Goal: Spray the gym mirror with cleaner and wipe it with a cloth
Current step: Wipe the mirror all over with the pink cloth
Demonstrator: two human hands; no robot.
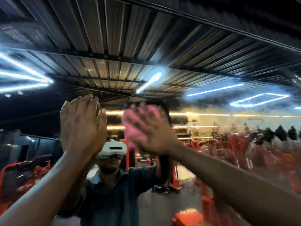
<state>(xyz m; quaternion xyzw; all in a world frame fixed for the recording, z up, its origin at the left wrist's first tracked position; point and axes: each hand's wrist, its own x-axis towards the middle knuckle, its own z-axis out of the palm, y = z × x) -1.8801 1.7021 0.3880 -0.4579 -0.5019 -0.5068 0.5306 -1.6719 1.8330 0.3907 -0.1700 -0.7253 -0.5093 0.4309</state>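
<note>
- The wiping step is judged to be in hand: a pink cloth [138, 126] is pressed flat against the mirror [244, 128] under the right hand [151, 132], whose fingers are spread wide over it (the hand and cloth are blurred).
- The left hand [81, 126] is laid against the glass just beside it, fingers straight and together, holding nothing.
- No spray bottle is seen; whether spraying is finished cannot be told.
- The glass to the right of the cloth looks streaked and wet, so the next move is judged to call for broad strokes carried that way, with even pressure kept on the cloth.
- Reflected in the mirror are a ribbed metal ceiling [130, 51], bright strip lights [149, 82], orange gym machines [210, 201], and the person's white headset [112, 150].
</note>
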